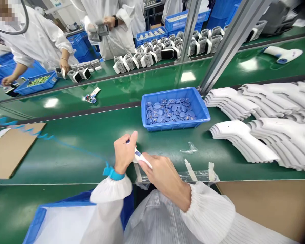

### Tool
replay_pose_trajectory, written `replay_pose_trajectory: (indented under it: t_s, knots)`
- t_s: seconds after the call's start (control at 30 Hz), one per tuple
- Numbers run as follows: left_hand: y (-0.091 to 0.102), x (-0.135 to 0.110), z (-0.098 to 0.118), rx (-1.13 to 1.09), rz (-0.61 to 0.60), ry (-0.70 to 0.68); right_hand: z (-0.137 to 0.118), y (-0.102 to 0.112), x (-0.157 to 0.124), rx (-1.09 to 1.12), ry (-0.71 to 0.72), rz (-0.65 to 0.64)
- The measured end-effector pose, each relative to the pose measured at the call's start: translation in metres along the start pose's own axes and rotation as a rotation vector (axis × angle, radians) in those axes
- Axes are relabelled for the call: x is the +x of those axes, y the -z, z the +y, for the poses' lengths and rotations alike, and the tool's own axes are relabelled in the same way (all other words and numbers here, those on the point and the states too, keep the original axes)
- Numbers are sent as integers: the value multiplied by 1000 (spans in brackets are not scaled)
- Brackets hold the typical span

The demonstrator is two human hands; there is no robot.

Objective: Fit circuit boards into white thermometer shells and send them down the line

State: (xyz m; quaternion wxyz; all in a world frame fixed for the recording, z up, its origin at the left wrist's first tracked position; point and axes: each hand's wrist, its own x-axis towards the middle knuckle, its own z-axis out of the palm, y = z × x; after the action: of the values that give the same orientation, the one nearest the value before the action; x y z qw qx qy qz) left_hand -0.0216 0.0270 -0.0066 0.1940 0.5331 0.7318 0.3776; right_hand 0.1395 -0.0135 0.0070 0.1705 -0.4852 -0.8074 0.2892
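Between my two hands is a white, gun-shaped infrared thermometer (pixel 139 156) with a dark blue patch on its side. My left hand (pixel 123 152) is wrapped round its upper end, thumb pointing up, and a blue wrist strap circles that wrist. My right hand (pixel 165 171) grips the lower end, its fingers closed along the white body. Much of the thermometer is hidden by both hands. Just beyond them stands a blue bin (pixel 176 126) of small blue oval pieces (pixel 169 111). Strips of white tape (pixel 190 169) stick to the bench edge beside my right hand.
White plastic shells (pixel 244 135) lie in stacked rows at right. Behind the bin, a green conveyor (pixel 122 91) carries an opened device (pixel 92 96) and another thermometer (pixel 282 54). A metal post (pixel 228 44) rises there. Cardboard (pixel 15 149) lies left. Co-workers handle grey-cuffed monitors opposite.
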Motion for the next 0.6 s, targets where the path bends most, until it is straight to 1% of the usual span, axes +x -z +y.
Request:
replay_pose_trajectory:
  t_s: [0.03, 0.1, 0.13, 0.17, 0.2, 0.23, 0.27, 0.3, 0.33, 0.37, 0.43, 0.47, 0.53, 0.6]
  knots:
    - [10, -1, -2, 17, -59, -32, 10, 9, -5, 39, 11, 54]
    - [35, 1, -16, 86, -152, -48, 38, 27, -19, 46, 19, 239]
    - [49, 6, -26, 201, -211, -11, 55, 35, -26, -6, 0, 344]
    - [63, 13, -38, 294, -242, 75, 73, 42, -34, -87, -27, 433]
    - [77, 23, -48, 339, -265, 191, 91, 47, -41, -193, -60, 492]
    - [90, 35, -57, 364, -277, 307, 108, 50, -46, -290, -85, 508]
    - [101, 50, -62, 369, -261, 401, 122, 51, -48, -350, -85, 510]
    - [111, 67, -64, 365, -227, 451, 134, 50, -49, -372, -75, 505]
    - [118, 87, -63, 358, -181, 472, 141, 48, -47, -367, -62, 489]
    - [123, 108, -59, 345, -127, 471, 144, 46, -44, -351, -45, 478]
    - [124, 155, -45, 298, -32, 464, 139, 45, -35, -307, -9, 466]
    - [120, 179, -38, 257, 5, 454, 133, 45, -30, -288, 7, 472]
    - [107, 223, -25, 182, 47, 432, 119, 48, -22, -252, 13, 490]
    - [91, 256, -18, 169, 67, 427, 112, 49, -15, -228, -41, 517]
